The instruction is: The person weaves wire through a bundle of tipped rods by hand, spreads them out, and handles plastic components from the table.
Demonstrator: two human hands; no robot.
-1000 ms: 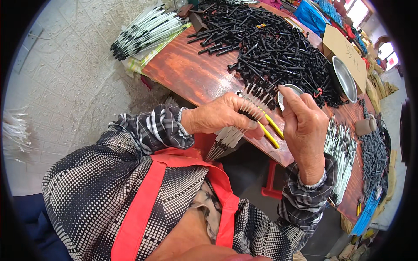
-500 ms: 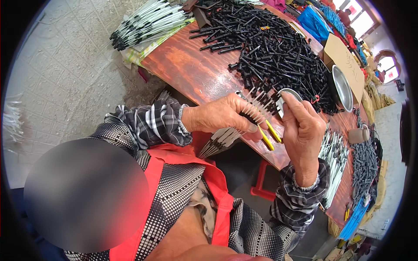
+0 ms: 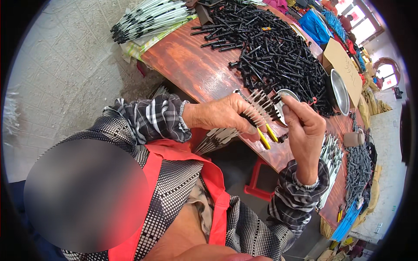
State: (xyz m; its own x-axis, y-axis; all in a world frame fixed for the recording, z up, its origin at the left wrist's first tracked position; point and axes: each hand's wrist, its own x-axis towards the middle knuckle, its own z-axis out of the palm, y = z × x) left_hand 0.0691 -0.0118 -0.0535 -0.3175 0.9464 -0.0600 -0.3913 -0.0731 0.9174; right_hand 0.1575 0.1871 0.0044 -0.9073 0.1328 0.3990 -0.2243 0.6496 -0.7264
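In my left hand [image 3: 222, 114] is a fan of thin whitish sticks [image 3: 259, 101] with black ends, gripped between thumb and fingers. The lower lengths of the bundle [image 3: 217, 138] hang below that hand, over the table's near edge. My right hand [image 3: 307, 124] is closed, thumb and forefinger pinched at a small black end piece [image 3: 277, 99] beside the stick tips. Whether that piece sits on a stick I cannot tell. Under the hands lies a yellow-handled tool [image 3: 264, 140], its head hidden. A small shiny dish [image 3: 288, 93] stands behind the right fingertips.
A big heap of black tubular parts [image 3: 278, 56] covers the far side of the reddish wooden table [image 3: 174, 54]. White stick bundles [image 3: 150, 19] lie far left, others [image 3: 331, 154] to the right. A metal bowl [image 3: 339, 91] leans by a cardboard box [image 3: 344, 65]. Below is a red stool [image 3: 257, 180].
My right fingertips have shifted slightly down at the stick ends. The fanned sticks have spread and turned a little in my left hand, which otherwise stays in place.
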